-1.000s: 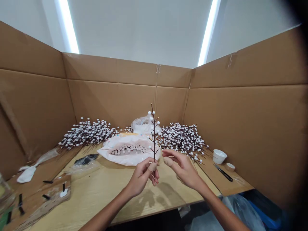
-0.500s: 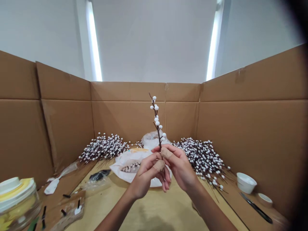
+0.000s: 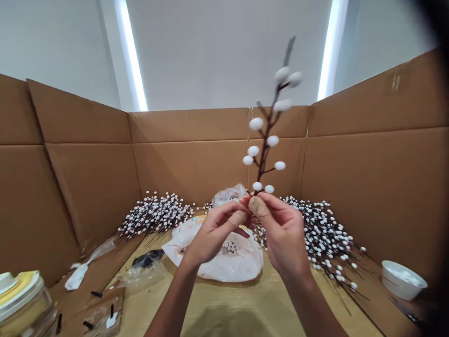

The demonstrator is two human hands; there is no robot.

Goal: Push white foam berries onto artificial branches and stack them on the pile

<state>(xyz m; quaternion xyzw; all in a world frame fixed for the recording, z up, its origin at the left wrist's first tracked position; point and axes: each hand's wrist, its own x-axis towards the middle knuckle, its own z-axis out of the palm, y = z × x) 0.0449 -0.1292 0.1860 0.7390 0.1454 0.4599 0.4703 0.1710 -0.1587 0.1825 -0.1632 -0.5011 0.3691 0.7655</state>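
Observation:
An artificial berry branch, brown with white oval berries, stands upright over the table and leans right at its tip. My right hand pinches its stem just under the lowest berries between thumb and fingers. My left hand is closed at the lower end of the stem, its fingertips close against those of the right. Tan tape wraps both thumbs. Part of the stem is hidden behind the fingers. Below the hands lies a white plastic bag, with white berries showing in its opening.
Piles of berry branches lie at the left and right. A clear bag sits behind. At right stand a white bowl and a blurred knife; a lidded jar is at left. Cardboard walls surround the table.
The branch looks larger and nearer, and its tip has swung up and to the right, blurred by motion. My right hand has shifted right. The view has shifted slightly too.

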